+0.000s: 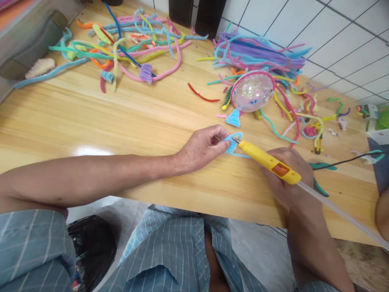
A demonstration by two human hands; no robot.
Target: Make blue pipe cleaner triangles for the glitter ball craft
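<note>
Between the thumb and fingers of my left hand point(200, 147) is a small folded piece of blue pipe cleaner point(231, 146), with a loose length trailing right. My right hand point(288, 174) is wrapped round a yellow glue gun point(267, 160), a clear glue stick jutting from its back end. Its metal nozzle meets the blue piece or sits just over it; I cannot tell which. Just beyond lies a similar blue fan-shaped piece point(233, 118), next to a clear bubble-like ball point(253, 91) edged with a pink pipe cleaner.
A heap of purple and blue pipe cleaners point(258, 50) lies against the tiled wall. Loose coloured ones point(136, 48) spread over the back left. Teal-handled pliers or scissors point(322, 187) lie partly behind my right hand. A black cord point(343, 162) runs right. A black bag point(94, 247) stands below.
</note>
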